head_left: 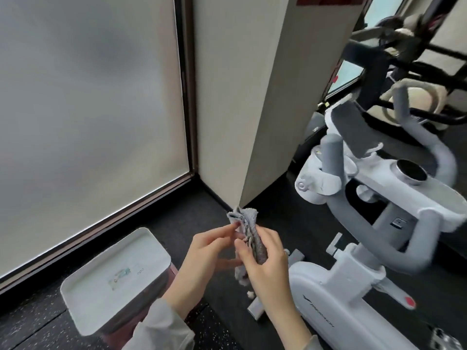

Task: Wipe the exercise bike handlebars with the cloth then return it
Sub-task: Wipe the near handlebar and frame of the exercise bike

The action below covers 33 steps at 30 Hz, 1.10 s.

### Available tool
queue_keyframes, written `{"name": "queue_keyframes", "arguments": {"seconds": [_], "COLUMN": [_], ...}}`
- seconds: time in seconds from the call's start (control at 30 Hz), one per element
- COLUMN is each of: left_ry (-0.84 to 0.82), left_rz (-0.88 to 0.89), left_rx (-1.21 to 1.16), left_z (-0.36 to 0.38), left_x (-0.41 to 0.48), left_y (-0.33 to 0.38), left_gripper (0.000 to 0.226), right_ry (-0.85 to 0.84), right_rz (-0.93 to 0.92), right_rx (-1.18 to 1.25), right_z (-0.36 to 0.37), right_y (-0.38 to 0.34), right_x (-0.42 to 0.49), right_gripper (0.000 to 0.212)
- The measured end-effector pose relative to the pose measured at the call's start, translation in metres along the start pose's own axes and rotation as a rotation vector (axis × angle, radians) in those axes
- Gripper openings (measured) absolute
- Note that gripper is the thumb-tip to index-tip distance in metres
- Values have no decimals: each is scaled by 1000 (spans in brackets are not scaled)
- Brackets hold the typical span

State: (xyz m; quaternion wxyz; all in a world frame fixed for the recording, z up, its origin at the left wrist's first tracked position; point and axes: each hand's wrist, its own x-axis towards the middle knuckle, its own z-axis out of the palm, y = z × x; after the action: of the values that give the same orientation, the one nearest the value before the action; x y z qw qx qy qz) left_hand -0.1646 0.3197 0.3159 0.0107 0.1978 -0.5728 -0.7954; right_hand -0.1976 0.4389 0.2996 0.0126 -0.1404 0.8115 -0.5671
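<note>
At the bottom centre of the frame, the right hand [262, 258] wraps its fingers around a bunched grey terry cloth [249, 233], while the left hand [202, 261] pinches the cloth's upper edge between thumb and forefinger. The cloth stands roughly upright between both hands, its lower end hanging below the palms. At lower left, a white rounded-rectangular lid on a box [116, 276] sits on the dark speckled rubber floor [30, 322]. To the right stands the white and grey exercise bike [336, 286], its grey padded handlebars [333, 157] at centre right, well apart from the cloth. Farther off, upper right, blurred black gym frames [404, 61] appear, possibly another machine.
</note>
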Motion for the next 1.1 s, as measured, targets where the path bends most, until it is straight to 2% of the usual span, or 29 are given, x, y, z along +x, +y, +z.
{"name": "queue_keyframes", "arguments": {"seconds": [0.13,0.3,0.43,0.6,0.67,0.7,0.77,0.83,0.87,1.0,1.1], "left_ry": [-72,-87,-42,-55,-45,-74,-260,-406,-412,-284,-2], "left_rz": [26,125,229,327,320,296,231,199,209,337,578], "left_rx": [106,143,229,307,308,324,297,187,138,90,330], "left_z": [37,87,124,136,130,126,122,124,127,135,134], "left_x": [-10,-12,-10,-1,6,11,18,25,29,51,67], "left_y": [-1,2,2,19,28,32,40,44,46,54,59], "left_gripper": [33,20,22,13,26,33,36,28,21,8,12], "right_ry": [29,24,24,-50,-105,-135,-199,-258,-262,-59,203], "right_rz": [59,59,24,-8,-16,-18,-11,10,22,55,-10], "right_rx": [65,154,130,203,256,270,291,330,354,372,349], "right_z": [-50,-105,-136,-167,-175,-177,-181,-181,-179,-163,-164], "right_y": [11,12,9,9,5,3,0,-3,-6,-13,-17], "right_x": [-12,-18,-20,-15,-11,-8,-2,6,10,28,50], "right_gripper": [34,29,41,36,35,35,36,38,38,35,28]}}
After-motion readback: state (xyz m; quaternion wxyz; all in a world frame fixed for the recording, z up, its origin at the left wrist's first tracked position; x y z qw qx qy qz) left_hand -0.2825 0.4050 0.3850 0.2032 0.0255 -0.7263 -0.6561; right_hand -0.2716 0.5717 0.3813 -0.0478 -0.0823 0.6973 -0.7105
